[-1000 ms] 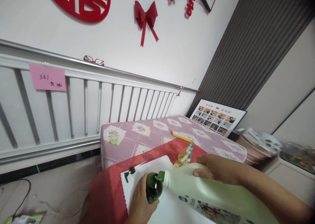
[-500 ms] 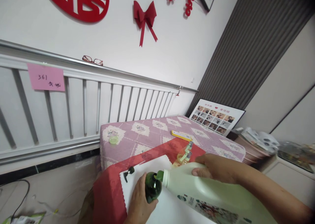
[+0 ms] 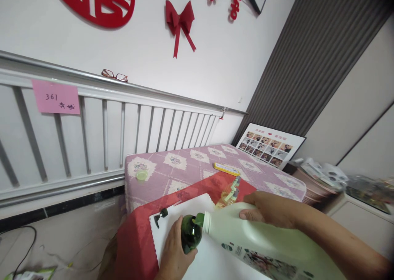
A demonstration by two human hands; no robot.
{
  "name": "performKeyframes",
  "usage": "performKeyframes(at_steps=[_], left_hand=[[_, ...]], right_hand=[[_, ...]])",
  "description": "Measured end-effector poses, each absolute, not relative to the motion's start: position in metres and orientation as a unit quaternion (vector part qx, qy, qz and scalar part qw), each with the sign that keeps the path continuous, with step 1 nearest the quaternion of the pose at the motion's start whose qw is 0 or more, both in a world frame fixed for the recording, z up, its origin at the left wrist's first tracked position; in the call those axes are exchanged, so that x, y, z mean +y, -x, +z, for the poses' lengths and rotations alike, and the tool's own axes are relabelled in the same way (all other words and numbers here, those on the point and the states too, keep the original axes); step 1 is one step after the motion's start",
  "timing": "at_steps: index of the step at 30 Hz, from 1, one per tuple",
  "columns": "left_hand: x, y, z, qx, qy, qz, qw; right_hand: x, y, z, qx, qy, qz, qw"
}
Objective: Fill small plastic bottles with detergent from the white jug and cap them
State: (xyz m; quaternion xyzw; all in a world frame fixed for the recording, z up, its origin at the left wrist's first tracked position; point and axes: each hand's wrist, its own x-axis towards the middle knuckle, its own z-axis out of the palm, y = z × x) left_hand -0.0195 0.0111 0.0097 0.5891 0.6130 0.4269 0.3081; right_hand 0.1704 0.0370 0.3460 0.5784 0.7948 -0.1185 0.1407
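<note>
My right hand (image 3: 268, 209) grips a big pale green jug (image 3: 261, 243) that is tipped on its side, its threaded mouth against the top of a small dark green bottle (image 3: 191, 234). My left hand (image 3: 174, 253) is wrapped round that small bottle and holds it on a white cloth (image 3: 184, 208). A dark pump cap (image 3: 160, 217) lies on the cloth just left of the bottle. The cloth lies on a red cloth (image 3: 135, 239).
Two small pump bottles (image 3: 230, 193) stand behind the jug. The pink patterned tablecloth (image 3: 197, 165) carries a pale green lid (image 3: 142, 174) and a yellow flat item (image 3: 227, 169). A white rail with glasses (image 3: 114, 75) runs behind; a photo board (image 3: 268, 145) leans at the right.
</note>
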Motion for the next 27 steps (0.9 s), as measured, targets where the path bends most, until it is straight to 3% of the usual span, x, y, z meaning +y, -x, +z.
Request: performKeyframes(at_steps=[12, 27], left_hand=[[0.0107, 0.0205, 0.0103, 0.606, -0.589, 0.435, 0.311], [0.0122, 0.0193, 0.0052, 0.610, -0.588, 0.435, 0.304]], right_hand=[[0.0335, -0.1671, 0.3504, 0.785, -0.577, -0.170, 0.149], [0.0383, -0.1731, 0.3447, 0.784, -0.585, -0.150, 0.144]])
